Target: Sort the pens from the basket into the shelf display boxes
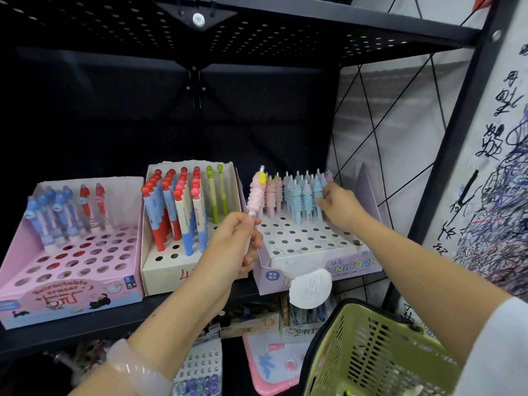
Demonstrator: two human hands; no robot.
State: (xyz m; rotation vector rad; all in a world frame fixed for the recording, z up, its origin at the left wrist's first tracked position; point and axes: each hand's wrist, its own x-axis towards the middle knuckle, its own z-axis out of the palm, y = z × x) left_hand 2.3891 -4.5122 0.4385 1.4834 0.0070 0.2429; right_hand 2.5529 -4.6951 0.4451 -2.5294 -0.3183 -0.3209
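Pink unicorn pen [255,200] is held upright in the left hand [234,242], pinched near its lower end between thumb and curled fingers, in front of the unicorn display box [320,261]. The right hand [340,205] is extended far right, fingertips closed on a blue pen [317,195] standing in the box. Green basket [368,355] hangs from the right forearm.

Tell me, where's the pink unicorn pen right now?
The left hand holds the pink unicorn pen upright mid-frame in the head view, just left of the unicorn display box.
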